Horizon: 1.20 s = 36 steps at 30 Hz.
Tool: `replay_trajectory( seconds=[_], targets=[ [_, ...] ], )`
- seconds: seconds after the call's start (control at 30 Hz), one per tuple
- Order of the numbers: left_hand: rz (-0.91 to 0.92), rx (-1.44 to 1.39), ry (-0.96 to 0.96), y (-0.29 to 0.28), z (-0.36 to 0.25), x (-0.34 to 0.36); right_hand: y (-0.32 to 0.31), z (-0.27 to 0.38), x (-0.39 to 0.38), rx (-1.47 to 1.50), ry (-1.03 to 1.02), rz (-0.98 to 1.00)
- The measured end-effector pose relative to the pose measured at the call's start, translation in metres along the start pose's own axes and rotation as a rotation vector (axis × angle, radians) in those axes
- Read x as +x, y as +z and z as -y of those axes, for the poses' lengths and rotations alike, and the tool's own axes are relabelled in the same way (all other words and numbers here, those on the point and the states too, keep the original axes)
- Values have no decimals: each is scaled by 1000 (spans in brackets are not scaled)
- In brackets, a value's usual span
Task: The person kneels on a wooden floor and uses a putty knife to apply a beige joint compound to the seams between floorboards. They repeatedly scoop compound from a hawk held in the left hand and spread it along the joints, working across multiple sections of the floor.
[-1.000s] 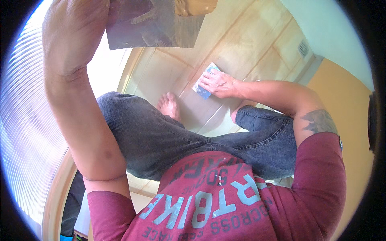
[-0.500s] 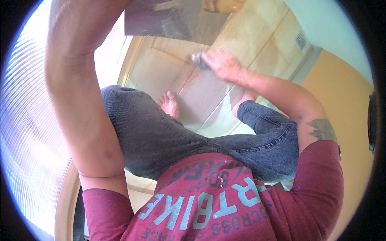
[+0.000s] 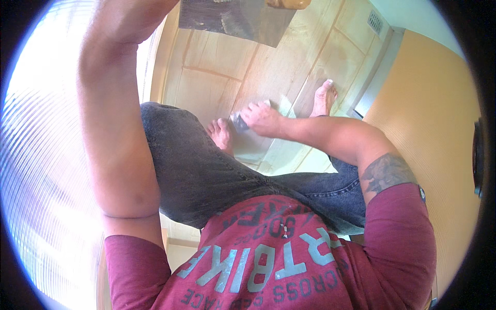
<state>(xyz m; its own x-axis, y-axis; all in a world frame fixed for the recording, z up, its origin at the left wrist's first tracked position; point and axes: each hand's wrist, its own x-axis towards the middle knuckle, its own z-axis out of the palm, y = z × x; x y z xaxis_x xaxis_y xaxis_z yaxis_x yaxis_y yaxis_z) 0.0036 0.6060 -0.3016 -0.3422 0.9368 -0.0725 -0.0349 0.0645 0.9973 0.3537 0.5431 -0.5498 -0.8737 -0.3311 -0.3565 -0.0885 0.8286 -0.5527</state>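
My right hand is closed round a dark-grey pad-like thing with a pale edge, pressed on the tiled floor beside my left foot. Its exact kind cannot be made out. My left forearm rises along the left side and leaves the picture at the top, so the left hand is out of sight. Close to where that arm leaves, a flat grey plate with smears on it hangs into view. A tan rounded thing shows at its upper edge, cut off by the picture's rim.
My right foot rests on the tiles, which have orange-brown joints and a pale film. A small grate is set at the far right. A wood-coloured panel stands on the right, a ribbed translucent panel on the left.
My right hand has moved the dark-grey thing toward me and slightly left, down to beside my left foot. The view has shifted, so the grate and plate sit higher in the picture.
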Motion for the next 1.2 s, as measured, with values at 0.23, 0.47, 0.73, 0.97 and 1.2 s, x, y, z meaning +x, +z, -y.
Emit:
replay_trajectory(
  seconds=[0.23, 0.47, 0.73, 0.97, 1.2],
  targets=[
    [-150, 70, 126, 2, 0, 13, -75, -72, -5, 474, 250, 175],
    [-457, 170, 480, 27, 20, 56, -302, -189, 4, 1727, 628, -1004],
    [-310, 253, 692, 71, 19, 148, -411, -206, -35, 2298, 52, -1093],
    [-177, 667, 711, 71, 18, 128, -412, -192, -45, 2344, -3, -991],
    [-246, 734, 622, 69, 21, 89, -411, -196, -52, 2261, -129, -869]
  ],
)
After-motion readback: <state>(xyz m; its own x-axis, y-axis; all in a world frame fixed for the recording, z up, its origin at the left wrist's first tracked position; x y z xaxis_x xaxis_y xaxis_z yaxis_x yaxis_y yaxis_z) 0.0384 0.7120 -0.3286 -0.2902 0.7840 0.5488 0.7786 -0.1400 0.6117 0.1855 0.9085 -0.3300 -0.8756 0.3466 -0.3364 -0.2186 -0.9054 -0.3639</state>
